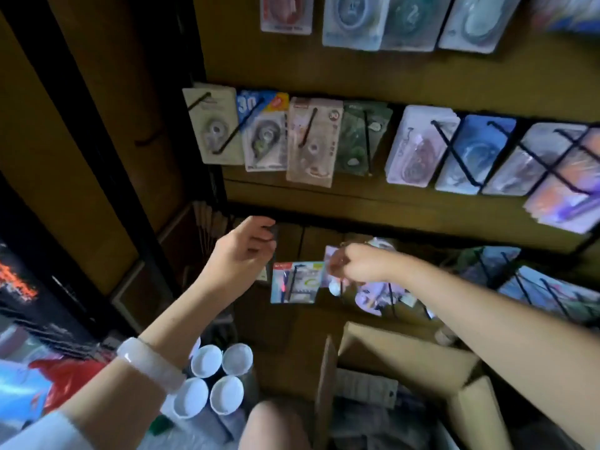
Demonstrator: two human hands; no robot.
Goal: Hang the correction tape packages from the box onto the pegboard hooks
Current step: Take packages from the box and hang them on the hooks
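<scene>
My left hand (246, 251) is up by the low row of the pegboard (373, 73), at its left end. My fingers are curled in, and the tips seem to touch something dark there, but it is too dim to tell what, or if I hold it. There is a white bangle (151, 363) on that wrist.

My right hand (352, 264) is a bit to the right of it, at the same row. It is blurry. My fingers look pinched on a clear pack (334, 256), but I cannot tell for sure.

Between my two hands a small blue and white pack (293, 282) hangs on a black hook (292, 280).

Above, the middle row is full of correction tape packs (311, 141) on hooks, side by side. More packs hang in the top row, far up.

The cardboard box (406, 358) is near me, low on the right, with its flaps open. A flat pack (367, 386) lies inside it.

Four white round lids (216, 378) sit near me, left of the box.
</scene>
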